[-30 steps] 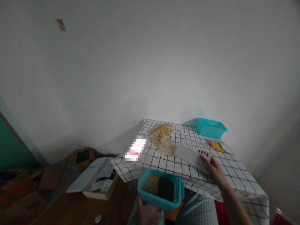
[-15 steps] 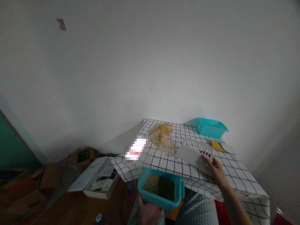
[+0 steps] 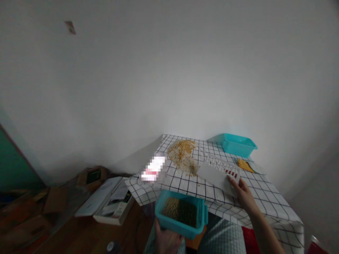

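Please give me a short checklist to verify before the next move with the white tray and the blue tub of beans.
1. Right hand grips white tray: ok.
2. Left hand holds blue tub from below: ok.
3. Tub sits under the table edge: ok.
4. Tray edge touches bean pile: cannot tell.
5. Tub has room for more beans: ok.
6. Second blue tub stands apart from the pile: ok.

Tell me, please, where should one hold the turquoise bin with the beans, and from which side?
Grip the turquoise bin at its near rim, coming from below and toward the body, probably best. It sits off the table edge, open top up and full of loose beans, so it must stay level. The left hand holds it there.
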### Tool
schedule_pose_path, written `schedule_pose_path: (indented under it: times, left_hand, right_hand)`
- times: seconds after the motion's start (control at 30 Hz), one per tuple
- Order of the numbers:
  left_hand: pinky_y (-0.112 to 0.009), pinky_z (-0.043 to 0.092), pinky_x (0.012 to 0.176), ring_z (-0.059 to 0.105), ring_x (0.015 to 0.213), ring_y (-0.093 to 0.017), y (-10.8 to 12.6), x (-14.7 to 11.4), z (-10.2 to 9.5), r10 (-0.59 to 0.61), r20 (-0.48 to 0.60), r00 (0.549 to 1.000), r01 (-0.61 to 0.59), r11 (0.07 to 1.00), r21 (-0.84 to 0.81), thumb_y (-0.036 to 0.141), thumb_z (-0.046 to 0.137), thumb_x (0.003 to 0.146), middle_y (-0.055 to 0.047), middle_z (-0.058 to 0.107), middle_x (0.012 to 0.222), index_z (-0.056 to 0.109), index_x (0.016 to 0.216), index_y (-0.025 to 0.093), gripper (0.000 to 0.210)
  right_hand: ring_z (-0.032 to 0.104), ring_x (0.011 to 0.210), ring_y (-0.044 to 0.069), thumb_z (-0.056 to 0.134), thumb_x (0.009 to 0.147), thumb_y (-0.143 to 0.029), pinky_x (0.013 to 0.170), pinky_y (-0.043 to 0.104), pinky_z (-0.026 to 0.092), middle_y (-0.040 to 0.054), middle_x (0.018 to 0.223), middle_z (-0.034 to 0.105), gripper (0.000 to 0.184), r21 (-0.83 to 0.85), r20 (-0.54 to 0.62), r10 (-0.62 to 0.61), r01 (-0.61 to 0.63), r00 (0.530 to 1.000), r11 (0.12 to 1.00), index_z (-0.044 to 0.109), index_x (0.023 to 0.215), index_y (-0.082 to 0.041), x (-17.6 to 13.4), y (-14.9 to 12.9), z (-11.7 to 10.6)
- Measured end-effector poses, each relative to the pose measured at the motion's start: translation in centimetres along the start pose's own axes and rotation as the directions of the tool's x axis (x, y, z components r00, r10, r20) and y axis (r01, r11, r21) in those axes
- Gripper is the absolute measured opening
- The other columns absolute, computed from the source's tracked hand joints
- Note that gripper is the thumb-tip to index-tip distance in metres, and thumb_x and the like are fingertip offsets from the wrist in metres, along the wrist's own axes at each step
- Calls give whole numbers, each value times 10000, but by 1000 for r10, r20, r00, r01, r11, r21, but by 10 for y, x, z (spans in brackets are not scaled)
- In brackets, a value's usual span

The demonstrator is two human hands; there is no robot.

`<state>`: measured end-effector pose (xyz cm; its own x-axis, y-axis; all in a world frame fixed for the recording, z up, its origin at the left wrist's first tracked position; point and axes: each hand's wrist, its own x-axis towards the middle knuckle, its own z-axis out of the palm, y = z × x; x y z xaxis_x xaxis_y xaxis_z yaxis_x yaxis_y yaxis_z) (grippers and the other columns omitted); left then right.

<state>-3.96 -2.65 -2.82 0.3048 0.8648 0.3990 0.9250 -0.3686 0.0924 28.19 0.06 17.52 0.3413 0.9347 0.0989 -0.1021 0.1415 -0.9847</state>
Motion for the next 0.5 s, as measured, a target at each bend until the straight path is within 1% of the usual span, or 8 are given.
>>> schedule_pose_path:
  times: [0.1, 0.17, 0.23, 0.3, 0.33, 0.4, 0.43, 0.5]
  left_hand:
    - [-798, 225, 1089, 719, 665, -285, 0, 1, -4, 2, 62, 998, 0, 1000, -29, 460, 453, 869, 61, 763, 626, 734, 751, 427, 306]
    - [-788, 193, 1114, 723, 674, -301, 1, 2, -8, -27, 116, 993, 34, 997, -63, 480, 445, 866, 55, 779, 658, 741, 843, 458, 298]
    - [-792, 144, 1127, 742, 800, -322, 5, 4, -12, -38, 129, 991, 53, 992, -118, 462, 430, 877, 43, 817, 830, 709, 1000, 497, 307]
    - [-796, 124, 1129, 740, 896, -340, 10, 6, -16, -43, 154, 987, 68, 985, -157, 450, 425, 883, 22, 817, 970, 706, 1022, 486, 316]
    - [-790, 127, 1133, 739, 902, -341, 12, 7, -18, -46, 176, 983, 76, 983, -170, 453, 422, 885, 14, 817, 968, 723, 982, 463, 317]
    - [-787, 139, 1135, 740, 868, -345, 16, 9, -21, -23, 233, 972, 71, 977, -200, 490, 422, 879, 5, 819, 866, 746, 893, 420, 332]
    - [-794, 142, 1131, 735, 909, -355, 17, 10, -22, -9, 242, 970, 64, 973, -223, 508, 425, 875, -1, 818, 883, 742, 930, 423, 333]
    - [-804, 142, 1129, 695, 1068, -363, 19, 11, -23, -9, 202, 979, 64, 960, -271, 514, 425, 879, -5, 795, 1063, 681, 1102, 481, 342]
  right_hand:
    - [709, 916, 261, 788, 751, -537, 725, 334, 590, 40, 1095, 756, 432, -17, 19, -29, 29, 999, 999, 726, 1081, -265, 1, 0, 1]
    - [705, 941, 271, 778, 760, -541, 748, 343, 589, 47, 1101, 755, 434, -36, 37, -39, 40, 999, 999, 725, 1084, -257, 1, -2, 3]
    - [698, 974, 277, 768, 771, -542, 776, 346, 585, 52, 1117, 750, 440, -51, 41, -50, 52, 998, 997, 722, 1095, -248, 0, -3, 4]
    - [698, 973, 275, 763, 778, -541, 773, 339, 585, 51, 1119, 750, 435, -53, 36, -50, 52, 998, 997, 719, 1095, -246, 0, -3, 5]
    - [700, 962, 272, 764, 778, -540, 763, 335, 585, 49, 1111, 752, 432, -50, 36, -44, 45, 998, 998, 717, 1094, -248, 1, -3, 5]
    - [706, 932, 268, 766, 774, -544, 744, 330, 586, 46, 1089, 758, 436, -42, 38, -32, 33, 999, 999, 716, 1095, -254, 1, -1, 5]
    - [708, 926, 267, 767, 772, -547, 742, 330, 585, 47, 1084, 760, 439, -41, 41, -28, 30, 999, 999, 716, 1097, -255, 2, 0, 5]
    - [708, 943, 270, 769, 772, -547, 759, 334, 583, 50, 1091, 758, 446, -49, 54, -33, 36, 998, 998, 718, 1103, -254, 2, 0, 5]
